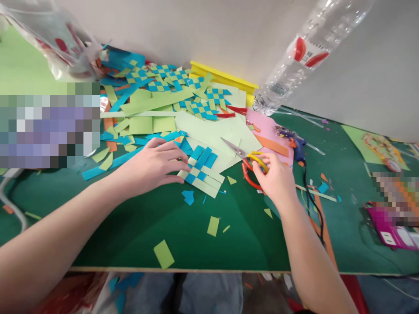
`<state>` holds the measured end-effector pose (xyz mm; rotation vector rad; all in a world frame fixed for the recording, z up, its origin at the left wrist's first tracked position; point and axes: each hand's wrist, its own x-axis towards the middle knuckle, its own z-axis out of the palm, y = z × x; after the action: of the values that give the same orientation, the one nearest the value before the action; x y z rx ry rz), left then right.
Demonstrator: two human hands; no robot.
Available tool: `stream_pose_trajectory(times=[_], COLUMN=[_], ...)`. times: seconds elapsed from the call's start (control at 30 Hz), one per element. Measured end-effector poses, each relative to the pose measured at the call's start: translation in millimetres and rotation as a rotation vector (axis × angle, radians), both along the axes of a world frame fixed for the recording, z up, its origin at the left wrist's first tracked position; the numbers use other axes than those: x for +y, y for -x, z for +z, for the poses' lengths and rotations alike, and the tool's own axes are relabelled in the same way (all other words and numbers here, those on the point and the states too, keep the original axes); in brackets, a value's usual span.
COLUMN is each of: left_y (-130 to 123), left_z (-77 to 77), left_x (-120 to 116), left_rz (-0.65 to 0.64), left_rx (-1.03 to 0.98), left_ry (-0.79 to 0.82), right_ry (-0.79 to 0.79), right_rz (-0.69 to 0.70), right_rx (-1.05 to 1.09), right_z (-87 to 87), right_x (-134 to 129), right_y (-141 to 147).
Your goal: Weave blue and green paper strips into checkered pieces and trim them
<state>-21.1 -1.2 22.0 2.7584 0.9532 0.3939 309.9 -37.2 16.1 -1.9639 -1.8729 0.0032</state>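
A small blue and pale green woven paper piece [197,173] lies on the green table, with loose strip ends sticking out at its top and right. My left hand [160,163] grips its left edge between thumb and fingers; part of that edge is hidden beneath the fingertips. In my right hand [273,176] is a pair of scissors [242,153] with yellow and red handles, its blades nearly together and pointing up to the left over pale green paper sheets [216,131]. A blue paper scrap [188,197] sits just below the woven piece.
Behind lie several woven pieces [199,109] among loose strips and a yellow holder [225,78]. A plastic bottle [294,61] leans at the wall. To the right are a blue glue gun [298,148] with its cord and a magenta object [389,229]. Green scraps [164,254] dot the front.
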Motion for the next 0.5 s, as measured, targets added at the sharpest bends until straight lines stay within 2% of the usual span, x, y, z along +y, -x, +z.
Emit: stream_pose_trajectory(times=[0.1, 0.23, 0.37, 0.5], left_y=[1.7, 3.6, 3.1, -3.2], left_z=[2.1, 4.1, 2.1, -1.8], left_x=[0.9, 1.5, 2.0, -0.1], left_rz=[-0.028, 0.025, 0.125, 0.244], left_rx=[0.032, 0.113, 0.087, 0.014], left_ry=[-0.024, -0.058, -0.121, -0.102], right_ry=[0.001, 0.002, 0.015, -0.021], right_rz=[0.005, 0.004, 0.001, 0.017], right_rx=[0.009, 0.021, 0.025, 0.005], right_z=[-0.4, -0.7, -0.3, -0.5], right_x=[0.5, 0.8, 0.5, 0.0], right_y=[-0.2, 0.0, 0.1, -0.2])
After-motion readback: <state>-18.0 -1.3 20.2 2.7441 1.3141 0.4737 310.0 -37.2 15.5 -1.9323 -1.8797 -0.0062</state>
